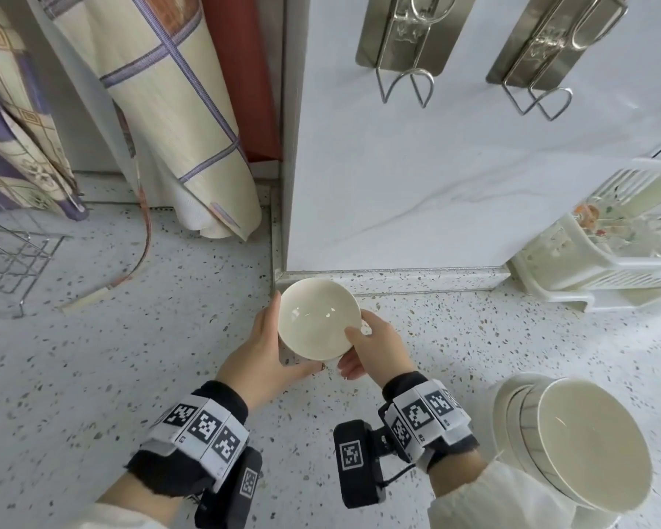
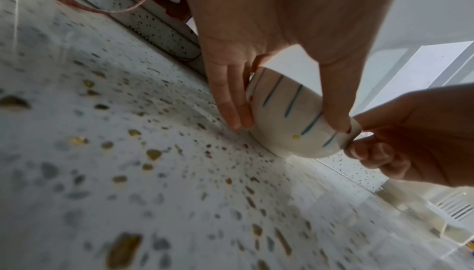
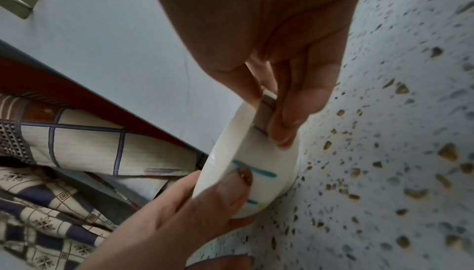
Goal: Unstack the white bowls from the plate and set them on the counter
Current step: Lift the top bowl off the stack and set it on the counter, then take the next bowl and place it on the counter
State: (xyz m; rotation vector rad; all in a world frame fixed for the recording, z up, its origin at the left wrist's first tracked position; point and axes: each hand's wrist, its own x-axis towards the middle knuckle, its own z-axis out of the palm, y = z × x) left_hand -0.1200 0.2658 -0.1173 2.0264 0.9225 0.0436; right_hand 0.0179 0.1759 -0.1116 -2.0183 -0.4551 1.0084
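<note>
Both hands, left hand (image 1: 262, 347) and right hand (image 1: 374, 343), hold the small white ceramic bowl (image 1: 318, 318) tilted, lowering it gently onto the speckled surface (image 1: 130, 357); remaining stack at four o'clock.

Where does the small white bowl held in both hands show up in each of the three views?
Head: small white bowl at centre, seen from above, left hand and right hand on either side.
Left wrist: right of centre, its teal-striped side showing, foot near the counter.
Right wrist: lower centre, tilted, rim to the left.
Shared landmark: the speckled counter.
</note>
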